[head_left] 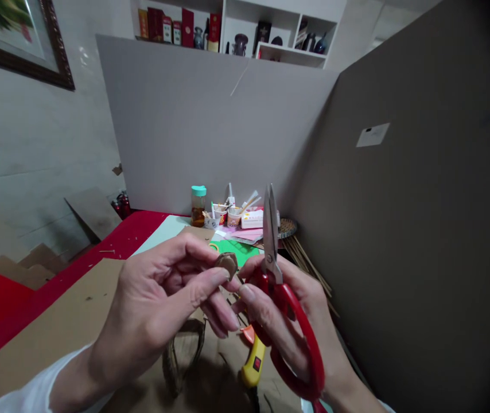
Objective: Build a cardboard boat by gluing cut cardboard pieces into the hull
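Note:
My left hand pinches a small, rounded brown piece between thumb and fingers; its material is hard to make out. Close beside it, my right hand is closed round red-handled scissors. Their blades point up and lie nearly together. The right thumb and fingertips meet near the brown piece, and whether they pinch something thin there I cannot tell. Below the hands lies a yellow tool with a red switch and an orange part, partly hidden. A dark brown, bent loop-like frame stands under my left hand.
Brown cardboard covers much of the red-topped table. At the back are a teal-lidded jar, cups holding tools and a green sheet. Thin sticks lie along the right. Grey panels wall the back and right.

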The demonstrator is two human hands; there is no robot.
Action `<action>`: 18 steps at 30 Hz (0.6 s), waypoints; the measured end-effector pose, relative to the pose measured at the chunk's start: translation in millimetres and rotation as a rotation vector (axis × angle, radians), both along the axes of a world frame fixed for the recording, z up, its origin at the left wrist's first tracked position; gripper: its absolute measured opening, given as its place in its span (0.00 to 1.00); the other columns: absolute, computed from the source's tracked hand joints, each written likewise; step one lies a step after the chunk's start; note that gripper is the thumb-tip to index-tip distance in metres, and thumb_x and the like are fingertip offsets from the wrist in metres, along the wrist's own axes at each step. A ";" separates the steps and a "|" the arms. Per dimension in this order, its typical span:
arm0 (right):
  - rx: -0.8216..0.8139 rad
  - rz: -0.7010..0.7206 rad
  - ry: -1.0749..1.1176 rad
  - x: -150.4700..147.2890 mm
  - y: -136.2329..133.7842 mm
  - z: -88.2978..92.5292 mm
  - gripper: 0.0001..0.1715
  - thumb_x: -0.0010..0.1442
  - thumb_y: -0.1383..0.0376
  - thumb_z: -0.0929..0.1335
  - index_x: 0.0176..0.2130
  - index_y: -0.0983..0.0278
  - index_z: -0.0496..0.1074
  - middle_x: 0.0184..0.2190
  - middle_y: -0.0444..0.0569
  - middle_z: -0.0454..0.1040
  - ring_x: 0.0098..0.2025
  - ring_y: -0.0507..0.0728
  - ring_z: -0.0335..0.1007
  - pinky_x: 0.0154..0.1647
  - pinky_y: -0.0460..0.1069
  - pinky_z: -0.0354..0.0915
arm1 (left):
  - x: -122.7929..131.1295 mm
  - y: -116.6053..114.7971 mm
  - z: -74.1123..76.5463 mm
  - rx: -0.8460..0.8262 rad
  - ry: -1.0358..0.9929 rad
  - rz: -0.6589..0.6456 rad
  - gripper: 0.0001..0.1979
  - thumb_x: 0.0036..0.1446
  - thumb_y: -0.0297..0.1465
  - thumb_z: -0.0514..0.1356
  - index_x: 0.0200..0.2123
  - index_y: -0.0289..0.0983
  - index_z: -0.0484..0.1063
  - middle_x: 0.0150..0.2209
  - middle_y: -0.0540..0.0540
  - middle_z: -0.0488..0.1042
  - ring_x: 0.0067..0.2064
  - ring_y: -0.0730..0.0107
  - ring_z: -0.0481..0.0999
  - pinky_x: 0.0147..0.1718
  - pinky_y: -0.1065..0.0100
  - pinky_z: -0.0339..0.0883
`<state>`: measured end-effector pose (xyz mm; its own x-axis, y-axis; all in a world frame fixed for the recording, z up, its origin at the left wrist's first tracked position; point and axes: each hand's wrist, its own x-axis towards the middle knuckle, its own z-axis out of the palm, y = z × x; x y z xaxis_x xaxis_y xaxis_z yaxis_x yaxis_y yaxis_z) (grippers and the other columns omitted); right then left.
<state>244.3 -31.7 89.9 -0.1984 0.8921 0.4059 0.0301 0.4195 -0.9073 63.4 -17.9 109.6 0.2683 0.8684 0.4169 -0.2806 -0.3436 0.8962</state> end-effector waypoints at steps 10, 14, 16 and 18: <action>0.184 -0.081 -0.075 -2.6 -2.0 1.5 0.13 0.61 0.61 0.75 0.42 0.59 0.70 0.24 0.36 0.65 0.22 0.48 0.59 0.23 0.43 0.59 | 1.2 0.1 -3.4 0.033 -0.102 0.018 0.04 0.63 0.27 0.67 0.34 0.40 0.79 0.27 0.50 0.85 0.21 0.68 0.83 0.24 0.74 0.81; 0.236 -0.091 -0.220 -2.1 -3.0 1.6 0.18 0.63 0.53 0.73 0.47 0.57 0.70 0.35 0.43 0.69 0.31 0.53 0.64 0.31 0.47 0.65 | 0.1 1.4 0.1 -0.006 -0.200 -0.002 0.03 0.63 0.27 0.67 0.34 0.39 0.78 0.29 0.49 0.85 0.19 0.70 0.81 0.18 0.77 0.76; 0.199 -0.074 -0.281 -2.4 -4.1 -0.7 0.21 0.64 0.47 0.71 0.47 0.59 0.70 0.37 0.46 0.70 0.35 0.56 0.65 0.35 0.50 0.66 | 1.1 1.3 1.4 -0.009 -0.227 0.000 0.03 0.62 0.27 0.67 0.34 0.38 0.78 0.29 0.49 0.85 0.19 0.70 0.81 0.18 0.78 0.75; 0.168 -0.035 -0.311 -3.6 -5.2 -4.0 0.24 0.66 0.44 0.69 0.47 0.59 0.69 0.36 0.47 0.70 0.35 0.57 0.65 0.35 0.51 0.66 | 2.7 0.8 1.7 -0.011 -0.242 0.009 0.03 0.62 0.27 0.67 0.34 0.38 0.78 0.29 0.48 0.85 0.19 0.71 0.81 0.19 0.78 0.76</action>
<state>240.7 -36.8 85.9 -0.3054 0.8267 0.4726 0.3110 0.5557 -0.7711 66.1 -17.1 111.3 0.1542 0.8749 0.4591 -0.4848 -0.3379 0.8067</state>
